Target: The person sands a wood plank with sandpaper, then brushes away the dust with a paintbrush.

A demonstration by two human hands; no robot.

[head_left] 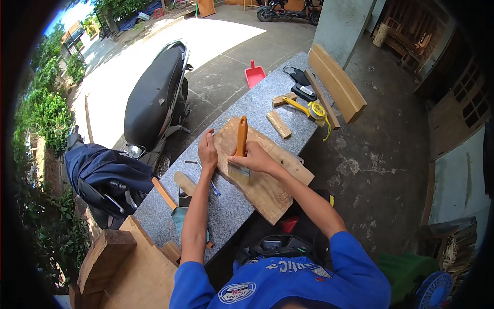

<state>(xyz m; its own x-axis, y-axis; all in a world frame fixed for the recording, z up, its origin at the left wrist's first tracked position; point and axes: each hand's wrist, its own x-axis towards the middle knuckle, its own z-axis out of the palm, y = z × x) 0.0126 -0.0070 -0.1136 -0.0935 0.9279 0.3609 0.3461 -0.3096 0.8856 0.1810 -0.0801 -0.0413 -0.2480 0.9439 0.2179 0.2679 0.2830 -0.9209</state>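
Observation:
My right hand is closed around a paintbrush with an orange handle. The brush's pale bristles point down onto a thick wooden board, which lies slantwise on the granite tabletop and reaches over its near edge. Against the board's left edge rests my left hand, its fingers stretched out and close together. A blue pen lies beside my left wrist. Left of that forearm are a rounded wood strip and a tool with a wooden handle.
Beyond the board are a wood block, a yellow tape measure, a black device and a long plank. A motorbike stands left of the table. A red dustpan is behind it; a wooden piece is at lower left.

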